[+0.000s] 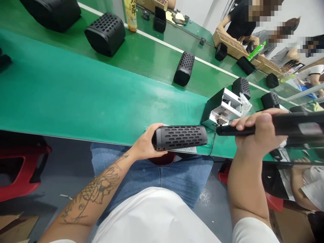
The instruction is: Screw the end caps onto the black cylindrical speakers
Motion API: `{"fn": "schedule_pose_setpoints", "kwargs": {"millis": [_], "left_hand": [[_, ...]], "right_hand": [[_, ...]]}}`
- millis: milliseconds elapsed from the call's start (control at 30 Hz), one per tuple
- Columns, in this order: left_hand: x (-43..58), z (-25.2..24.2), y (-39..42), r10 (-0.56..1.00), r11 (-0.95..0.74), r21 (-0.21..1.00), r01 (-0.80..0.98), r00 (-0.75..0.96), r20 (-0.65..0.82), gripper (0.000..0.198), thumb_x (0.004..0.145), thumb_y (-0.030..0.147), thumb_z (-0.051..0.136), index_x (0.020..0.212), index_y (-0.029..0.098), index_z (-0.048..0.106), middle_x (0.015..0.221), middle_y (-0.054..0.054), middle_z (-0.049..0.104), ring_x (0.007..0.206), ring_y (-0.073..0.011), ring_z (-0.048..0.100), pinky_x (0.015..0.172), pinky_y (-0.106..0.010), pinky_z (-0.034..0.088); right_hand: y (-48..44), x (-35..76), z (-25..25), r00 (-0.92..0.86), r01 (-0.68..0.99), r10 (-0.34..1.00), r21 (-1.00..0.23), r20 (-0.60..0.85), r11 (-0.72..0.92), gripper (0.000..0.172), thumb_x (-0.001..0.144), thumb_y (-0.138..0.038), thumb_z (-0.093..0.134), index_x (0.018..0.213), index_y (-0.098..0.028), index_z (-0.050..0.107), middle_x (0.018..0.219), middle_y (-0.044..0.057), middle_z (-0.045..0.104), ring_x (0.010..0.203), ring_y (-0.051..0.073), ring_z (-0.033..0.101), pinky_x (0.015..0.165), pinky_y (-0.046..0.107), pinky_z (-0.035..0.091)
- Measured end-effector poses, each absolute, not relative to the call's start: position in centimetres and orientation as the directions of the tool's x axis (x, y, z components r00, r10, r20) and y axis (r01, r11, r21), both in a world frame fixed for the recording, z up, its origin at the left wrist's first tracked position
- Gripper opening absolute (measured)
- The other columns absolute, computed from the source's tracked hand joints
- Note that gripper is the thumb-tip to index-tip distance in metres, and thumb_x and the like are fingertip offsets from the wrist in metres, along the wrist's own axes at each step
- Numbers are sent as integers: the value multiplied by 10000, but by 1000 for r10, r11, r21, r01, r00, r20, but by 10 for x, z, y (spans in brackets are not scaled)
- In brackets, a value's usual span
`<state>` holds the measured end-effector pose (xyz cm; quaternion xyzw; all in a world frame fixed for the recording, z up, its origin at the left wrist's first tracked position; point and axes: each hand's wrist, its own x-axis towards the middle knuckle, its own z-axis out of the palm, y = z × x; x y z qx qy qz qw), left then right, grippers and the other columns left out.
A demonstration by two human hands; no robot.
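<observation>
My left hand (144, 144) is wrapped round one end of a black speaker housing (183, 137) with slotted holes, which lies on its side at the front edge of the green table. My right hand (260, 131) grips a long black electric screwdriver (293, 125), held level and pointing left. Its tip is close to the front of a black and silver screw feeder (222, 108); whether it touches cannot be made out. The tool's back end is blurred.
Further black housings (106, 33) stand along the green bench (83, 91), one of them (184, 68) behind the held one. A yellow bottle (131, 15) is at the back. Across the bench, people (238, 20) sit by cardboard trays. Red stools (22, 168) stand below.
</observation>
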<state>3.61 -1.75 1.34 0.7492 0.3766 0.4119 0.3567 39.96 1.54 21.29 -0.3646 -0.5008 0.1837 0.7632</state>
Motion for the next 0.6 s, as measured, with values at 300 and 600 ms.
{"fn": "schedule_pose_setpoints", "kwargs": {"millis": [300,600], "left_hand": [[40,18,-17,872,-417,876,242,378,311,1223,868,516,1141,1891,330,498,1888,-176,668,1721,-467,744,1482,-655,629],[46,21,-18,889,-366,900,238,376,263,1234,837,521,1133,1871,296,499,1891,-213,664,1690,-484,762,1455,-677,641]], "right_hand": [[-39,272,212,-185,-234,781,-799,596,554,251,1124,-421,1011,1126,-330,777,694,-116,690,449,120,604,550,318,677],[-29,259,175,-131,-69,900,-910,415,410,524,943,-587,1147,1028,-328,699,767,-74,692,631,187,695,659,404,730]]}}
